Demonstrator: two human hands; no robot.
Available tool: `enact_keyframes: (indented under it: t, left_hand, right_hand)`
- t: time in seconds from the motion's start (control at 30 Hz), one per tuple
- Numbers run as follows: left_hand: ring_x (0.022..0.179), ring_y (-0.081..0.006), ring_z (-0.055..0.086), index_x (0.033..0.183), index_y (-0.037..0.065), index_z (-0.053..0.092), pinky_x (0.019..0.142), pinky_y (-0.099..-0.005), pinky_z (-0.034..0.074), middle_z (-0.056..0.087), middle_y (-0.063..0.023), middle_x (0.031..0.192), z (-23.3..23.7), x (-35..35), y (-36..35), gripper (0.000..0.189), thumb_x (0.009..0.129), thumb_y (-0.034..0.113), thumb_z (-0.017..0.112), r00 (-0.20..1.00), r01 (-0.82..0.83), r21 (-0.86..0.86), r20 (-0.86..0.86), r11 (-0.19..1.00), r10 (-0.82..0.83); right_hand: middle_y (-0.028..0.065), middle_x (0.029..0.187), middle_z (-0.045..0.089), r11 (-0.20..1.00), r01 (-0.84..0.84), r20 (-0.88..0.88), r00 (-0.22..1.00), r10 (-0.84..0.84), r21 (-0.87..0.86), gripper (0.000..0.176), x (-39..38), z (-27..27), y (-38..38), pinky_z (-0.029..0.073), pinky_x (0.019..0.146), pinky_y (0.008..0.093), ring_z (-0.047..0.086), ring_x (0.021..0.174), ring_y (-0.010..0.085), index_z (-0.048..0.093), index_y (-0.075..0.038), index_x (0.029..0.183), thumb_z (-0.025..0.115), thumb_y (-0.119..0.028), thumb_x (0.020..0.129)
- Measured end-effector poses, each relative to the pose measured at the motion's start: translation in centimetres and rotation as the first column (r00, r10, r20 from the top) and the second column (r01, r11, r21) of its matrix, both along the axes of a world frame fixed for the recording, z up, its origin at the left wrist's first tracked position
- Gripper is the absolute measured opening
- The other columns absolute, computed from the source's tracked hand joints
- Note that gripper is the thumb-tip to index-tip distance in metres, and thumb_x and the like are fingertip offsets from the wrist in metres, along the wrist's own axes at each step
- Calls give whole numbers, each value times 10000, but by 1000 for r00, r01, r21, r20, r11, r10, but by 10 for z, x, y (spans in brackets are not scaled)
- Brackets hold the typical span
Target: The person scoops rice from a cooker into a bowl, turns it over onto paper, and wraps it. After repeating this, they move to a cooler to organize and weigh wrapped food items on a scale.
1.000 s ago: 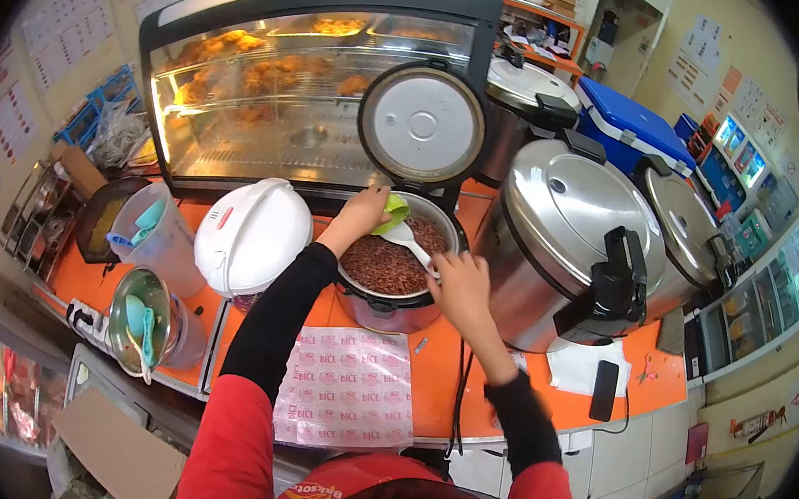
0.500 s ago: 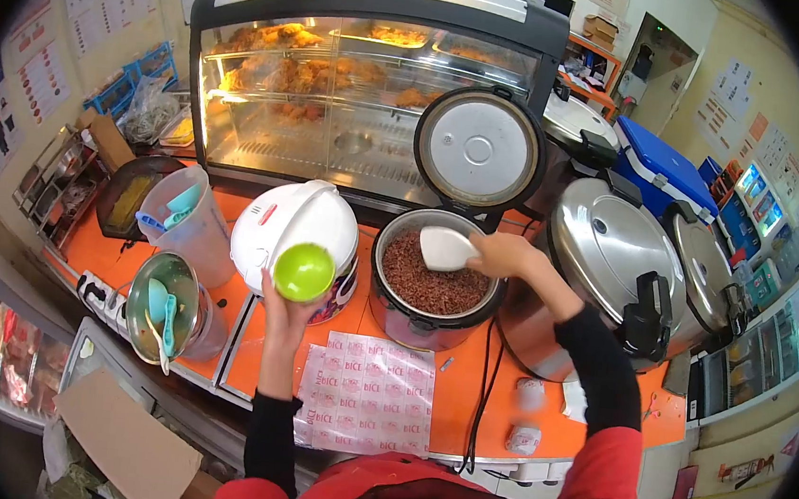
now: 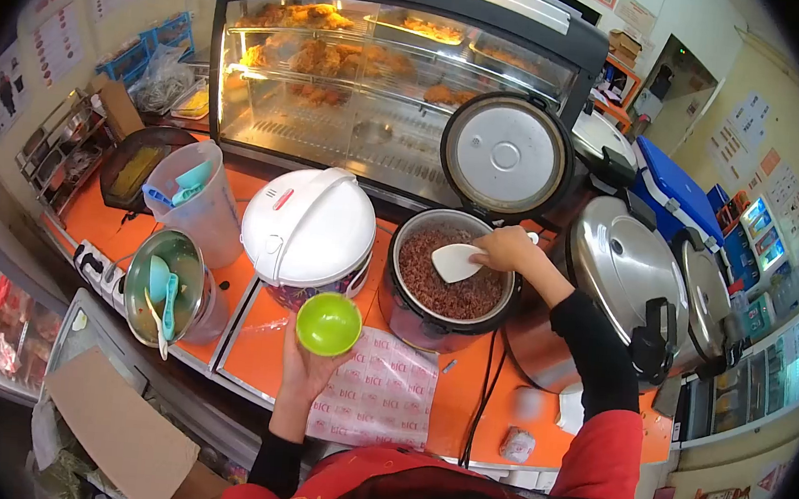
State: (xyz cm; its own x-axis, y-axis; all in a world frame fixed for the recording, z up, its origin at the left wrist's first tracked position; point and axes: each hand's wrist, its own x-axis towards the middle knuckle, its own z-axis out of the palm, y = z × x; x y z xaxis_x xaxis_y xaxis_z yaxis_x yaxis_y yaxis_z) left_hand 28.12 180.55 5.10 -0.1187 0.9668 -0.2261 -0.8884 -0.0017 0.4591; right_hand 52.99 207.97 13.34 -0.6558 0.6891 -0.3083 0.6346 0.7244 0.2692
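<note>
My left hand (image 3: 303,374) is closed round the side and underside of a small lime-green bowl (image 3: 328,327), its hollow facing up. No rice shows inside the bowl, which is held over the left edge of a printed wrapping paper (image 3: 384,402). My right hand (image 3: 511,252) grips a white rice paddle (image 3: 456,264) by its handle. The paddle's blade points down and left over reddish-brown cooked rice (image 3: 452,300) in an open rice cooker (image 3: 411,330). Behind the rice, the cooker's hinged lid (image 3: 505,154) stands raised.
Left of the open cooker stands a white-lidded rice cooker (image 3: 326,219). A steel pot (image 3: 166,310) with utensils and a plastic jug (image 3: 212,224) are farther left. Large steel cookers (image 3: 621,269) crowd the right. A display case (image 3: 395,78) of fried food lines the back. Wrapped bundles (image 3: 517,444) lie front right.
My left hand has brought the green bowl toward me and right, from beside the white lid to over the paper. The paddle's blade has tilted lower over the rice. The view has shifted slightly.
</note>
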Motion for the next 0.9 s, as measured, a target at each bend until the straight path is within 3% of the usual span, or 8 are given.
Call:
enact_keyframes:
  t: [0.13, 0.37, 0.5, 0.53, 0.63, 0.7, 0.83, 0.9]
  left_hand:
    - [1053, -383, 560, 1324, 39, 361, 692, -409, 576, 503, -191, 1243, -12, -1, -9, 710, 896, 601, 295, 999, 24, -5, 39, 1000, -24]
    - [1017, -391, 578, 1330, 40, 347, 653, -421, 580, 497, -207, 1244, -21, 10, -10, 689, 900, 576, 290, 988, 137, 15, -81, 990, -135]
    - [1150, -321, 508, 1346, 72, 341, 802, -437, 527, 439, -175, 1321, -20, 18, -16, 628, 917, 530, 319, 968, 240, -26, -66, 970, -241]
    - [1150, -327, 506, 1349, 76, 338, 825, -451, 516, 442, -173, 1318, -19, 26, -13, 622, 917, 524, 321, 962, 268, -38, -45, 963, -270]
    - [1168, -328, 487, 1355, 87, 331, 894, -483, 474, 441, -163, 1322, -16, 63, -3, 602, 921, 503, 326, 937, 348, -48, -4, 936, -348]
    - [1203, -305, 458, 1359, 96, 331, 937, -488, 438, 428, -148, 1339, -21, 80, 8, 582, 927, 486, 329, 921, 390, -5, -7, 921, -390]
    - [1203, -304, 455, 1347, 86, 338, 930, -443, 449, 401, -131, 1354, -27, 77, 16, 538, 950, 447, 301, 974, 214, 35, -80, 976, -211]
    - [1185, -291, 458, 1326, 36, 340, 960, -404, 409, 416, -150, 1329, -30, 65, 31, 515, 947, 383, 377, 882, 17, 89, -471, 996, 27]
  right_hand:
    - [147, 929, 661, 979, -121, 33, 991, 128, -164, 440, -38, -14, -26, 479, 792, 438, 623, 898, 342, 637, -189, 1074, 450, -525, 861]
    - [128, 1124, 608, 932, 113, 74, 993, -93, -345, 544, -15, -39, 52, 432, 885, 438, 561, 1058, 318, 605, -144, 1141, 444, -565, 837]
    - [102, 1037, 645, 990, 133, 12, 991, -133, -53, 450, -22, 21, 34, 477, 809, 416, 603, 987, 299, 636, -132, 1046, 549, -482, 778]
    - [90, 842, 671, 992, 17, -28, 1000, -14, 127, 259, -20, 17, 29, 499, 666, 414, 652, 827, 281, 643, -132, 924, 556, -338, 794]
    - [53, 741, 661, 913, -130, 113, 989, 93, 388, 134, -28, -58, 40, 476, 573, 386, 657, 723, 227, 643, -152, 845, 567, -249, 792]
    - [22, 658, 631, 865, -151, 0, 985, 172, 478, 84, -30, -82, 13, 445, 549, 359, 639, 649, 199, 633, -166, 786, 552, -184, 791]
    - [25, 640, 618, 820, -350, -29, 913, 406, 453, 89, -13, -62, -44, 436, 574, 343, 630, 636, 195, 623, -118, 776, 559, -180, 784]
    - [76, 704, 641, 926, -239, -78, 959, 272, 292, 145, -1, -44, -50, 477, 573, 375, 649, 670, 236, 612, -90, 904, 549, -164, 796]
